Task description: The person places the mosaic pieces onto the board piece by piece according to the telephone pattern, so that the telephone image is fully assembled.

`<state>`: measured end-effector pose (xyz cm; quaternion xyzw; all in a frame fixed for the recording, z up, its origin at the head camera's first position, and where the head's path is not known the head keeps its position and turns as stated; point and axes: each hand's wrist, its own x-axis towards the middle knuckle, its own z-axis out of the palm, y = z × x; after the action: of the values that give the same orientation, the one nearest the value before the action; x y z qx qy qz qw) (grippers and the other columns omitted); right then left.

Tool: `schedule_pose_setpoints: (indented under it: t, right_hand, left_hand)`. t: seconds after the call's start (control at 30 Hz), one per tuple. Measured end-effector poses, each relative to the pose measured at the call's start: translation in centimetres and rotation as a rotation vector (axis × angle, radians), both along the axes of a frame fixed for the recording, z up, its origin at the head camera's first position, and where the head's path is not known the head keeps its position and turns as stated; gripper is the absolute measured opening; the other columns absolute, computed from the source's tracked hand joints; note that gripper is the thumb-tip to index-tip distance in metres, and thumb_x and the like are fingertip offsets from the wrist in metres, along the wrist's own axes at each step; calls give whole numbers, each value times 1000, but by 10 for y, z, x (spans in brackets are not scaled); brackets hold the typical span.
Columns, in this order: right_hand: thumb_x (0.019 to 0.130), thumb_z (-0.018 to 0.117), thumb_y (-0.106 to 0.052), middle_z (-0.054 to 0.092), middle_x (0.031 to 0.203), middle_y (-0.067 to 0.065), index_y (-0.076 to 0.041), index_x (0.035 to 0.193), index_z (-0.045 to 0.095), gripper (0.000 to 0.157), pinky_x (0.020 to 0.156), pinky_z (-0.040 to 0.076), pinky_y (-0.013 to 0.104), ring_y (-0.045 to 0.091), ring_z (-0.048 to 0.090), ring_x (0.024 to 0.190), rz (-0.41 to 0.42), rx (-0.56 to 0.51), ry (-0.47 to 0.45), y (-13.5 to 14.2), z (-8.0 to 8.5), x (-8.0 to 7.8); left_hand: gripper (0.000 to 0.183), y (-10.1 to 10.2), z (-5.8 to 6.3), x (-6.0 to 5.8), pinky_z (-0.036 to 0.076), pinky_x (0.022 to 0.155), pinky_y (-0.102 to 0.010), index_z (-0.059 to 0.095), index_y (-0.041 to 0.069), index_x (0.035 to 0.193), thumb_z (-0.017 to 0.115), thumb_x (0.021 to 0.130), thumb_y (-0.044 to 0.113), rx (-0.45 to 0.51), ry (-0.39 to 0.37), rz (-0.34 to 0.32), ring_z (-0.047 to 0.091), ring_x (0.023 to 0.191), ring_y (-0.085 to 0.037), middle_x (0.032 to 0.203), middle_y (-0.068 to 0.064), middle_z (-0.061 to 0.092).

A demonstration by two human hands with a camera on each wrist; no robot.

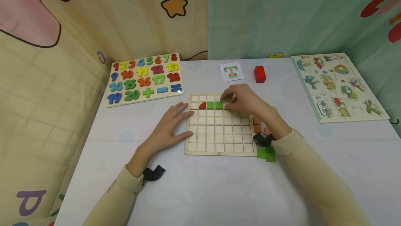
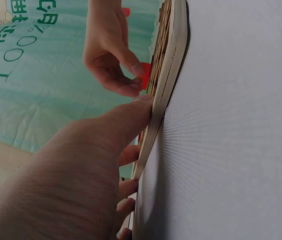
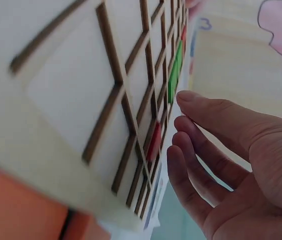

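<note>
A wooden grid board (image 1: 203,148) lies at mid-table. In one of its upper rows sit a red quarter-round tile (image 1: 203,105) and two green square tiles (image 1: 214,105). My left hand (image 1: 170,123) rests along the board's left edge, fingers spread, fingertips and thumb touching the frame. Over the same row hovers my right hand (image 1: 241,99), bent thumb and fingers pointing down just right of the green tiles. The right wrist view has the right hand (image 3: 221,150) with nothing visible between its fingertips; another red tile (image 3: 154,142) sits in the grid beside them.
Orange-pink tiles (image 1: 257,124) and several green tiles (image 1: 270,156) lie by the board's right side. Behind it are a pattern card (image 1: 225,77) and a red block (image 1: 259,74). A number puzzle (image 1: 144,95) stands at back left, a picture puzzle (image 1: 341,76) at right.
</note>
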<state>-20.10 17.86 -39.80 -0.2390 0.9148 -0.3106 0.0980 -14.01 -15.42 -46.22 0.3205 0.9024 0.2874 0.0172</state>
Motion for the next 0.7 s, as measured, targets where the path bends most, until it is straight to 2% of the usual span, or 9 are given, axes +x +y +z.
schedule_pose_setpoints:
  t: [0.17,0.4,0.7]
  right_hand:
    - [89,84,-11,76,103,4,-8,112,79,23,86,62,39,21,66,94,-76,-36,-8,21,4,2]
    - [92,82,-12,74,97,5,-8,110,80,19,87,62,38,20,65,93,-136,-54,16,53,10,7]
    - [93,82,-17,73,101,5,-10,114,80,22,81,56,13,20,63,95,-223,-15,-3,91,11,24]
  left_hand:
    - [70,0,-1,0,10,136,-49,53,20,155,79,93,39,6,4,-3,17,164,-27,172,-8,33]
    - [70,0,-1,0,11,136,-51,52,20,156,78,94,40,6,4,-2,18,164,-28,172,-8,33]
    - [70,0,-1,0,10,136,-51,52,20,156,78,94,40,14,2,-7,17,164,-28,172,-8,33]
